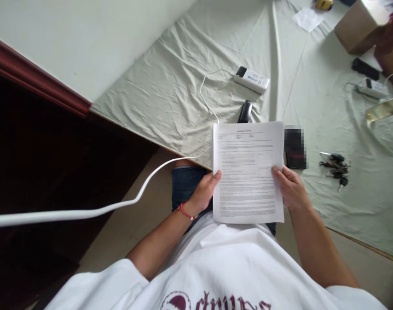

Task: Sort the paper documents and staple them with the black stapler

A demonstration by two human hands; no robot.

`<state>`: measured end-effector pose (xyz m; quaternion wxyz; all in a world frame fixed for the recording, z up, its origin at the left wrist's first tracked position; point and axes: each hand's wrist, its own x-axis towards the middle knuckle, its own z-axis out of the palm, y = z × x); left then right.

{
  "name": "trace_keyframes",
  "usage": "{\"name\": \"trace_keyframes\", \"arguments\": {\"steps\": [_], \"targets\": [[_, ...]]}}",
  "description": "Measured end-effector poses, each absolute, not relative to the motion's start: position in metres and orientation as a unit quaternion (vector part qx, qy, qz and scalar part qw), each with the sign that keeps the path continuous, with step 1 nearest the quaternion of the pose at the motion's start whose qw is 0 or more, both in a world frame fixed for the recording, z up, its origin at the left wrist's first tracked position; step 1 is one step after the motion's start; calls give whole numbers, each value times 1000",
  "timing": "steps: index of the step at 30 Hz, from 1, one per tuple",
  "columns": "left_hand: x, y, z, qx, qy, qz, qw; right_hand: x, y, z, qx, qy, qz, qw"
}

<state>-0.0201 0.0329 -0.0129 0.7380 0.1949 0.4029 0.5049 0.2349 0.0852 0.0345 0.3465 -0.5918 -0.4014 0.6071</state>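
A printed sheet of paper [248, 172], or a thin stack of them, is held upright in front of my body at the table's edge. My left hand [205, 189] grips its left edge, thumb on the front and fingers behind. On the opposite edge my right hand [289, 185] pinches it the same way. Rows of small text cover the page, too fine to read. Just beyond its top edge lies a black stapler-like object [245, 112], partly hidden by the paper. A dark, partly blurred-out flat object [295, 148] lies close to my right hand.
A white power bank [252, 80] with a white cable [112, 209] rests on the cloth-covered table [170, 86]. Keys [336, 165] lie at right. Farther off are a cardboard box [360, 26], a second white device [373, 89] and another person's hand [390, 43].
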Motion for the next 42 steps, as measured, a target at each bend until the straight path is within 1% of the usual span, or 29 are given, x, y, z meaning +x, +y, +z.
{"name": "trace_keyframes", "arguments": {"steps": [3,5,7,9,11,13,16,19,22,26,30,37,39,42], "targets": [[-23,42,-6,220,381,521,732,243,82,32,-579,-431,603,339],[-21,48,-4,231,387,512,731,249,86,32,-589,-492,551,330],[-17,53,-3,252,396,495,732,252,97,38,-620,-576,409,340],[-12,56,-4,278,399,472,736,250,113,51,-635,-646,202,372],[-9,58,-6,294,400,447,744,240,131,71,-584,-706,32,401],[-7,59,-8,300,402,428,752,221,150,91,-518,-783,-11,344],[-6,60,-9,304,404,410,759,184,174,105,-447,-859,37,247],[-7,60,-9,299,396,401,770,156,191,100,-426,-885,106,155],[-8,59,-9,296,381,408,775,143,197,91,-409,-892,160,105],[-9,59,-8,300,382,408,773,140,199,90,-421,-882,185,98],[-7,60,-2,317,392,409,761,139,199,95,-441,-873,196,71],[1,53,1,291,476,513,653,135,197,90,-440,-878,182,47],[2,52,-1,258,482,510,663,135,199,82,-441,-876,188,50],[1,56,-3,189,458,489,718,138,207,64,-461,-863,194,69]]}}
